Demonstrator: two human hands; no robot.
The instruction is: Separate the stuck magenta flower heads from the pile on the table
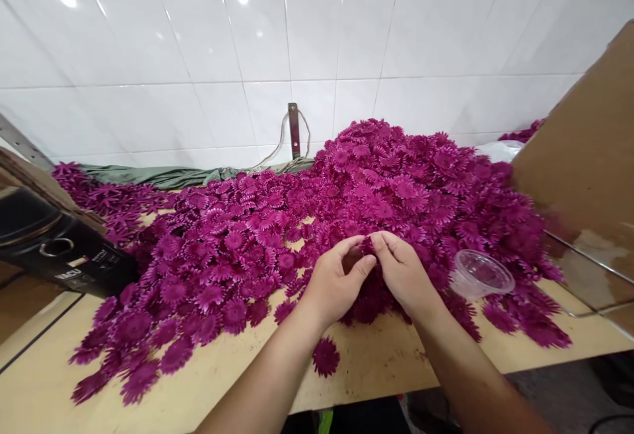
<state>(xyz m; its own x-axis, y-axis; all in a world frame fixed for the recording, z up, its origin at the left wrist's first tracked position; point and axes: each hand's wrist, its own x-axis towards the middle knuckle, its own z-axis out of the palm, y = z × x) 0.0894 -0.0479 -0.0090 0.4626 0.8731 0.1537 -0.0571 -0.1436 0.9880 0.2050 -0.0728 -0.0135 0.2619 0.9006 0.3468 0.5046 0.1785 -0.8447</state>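
Note:
My left hand and my right hand meet at the middle of the table, fingers pinched around a small magenta artificial flower that they mostly hide. Directly behind them rises a tall heap of magenta artificial flowers, many-petalled and flat. A lower spread of the same flowers lies to the left. One loose flower rests on the wood just below my left hand.
A clear plastic cup stands right of my hands among flowers. Cardboard borders the right side; a black cylindrical container leans at the left. White tiles and green cloth line the back. The wooden table ends near my forearms.

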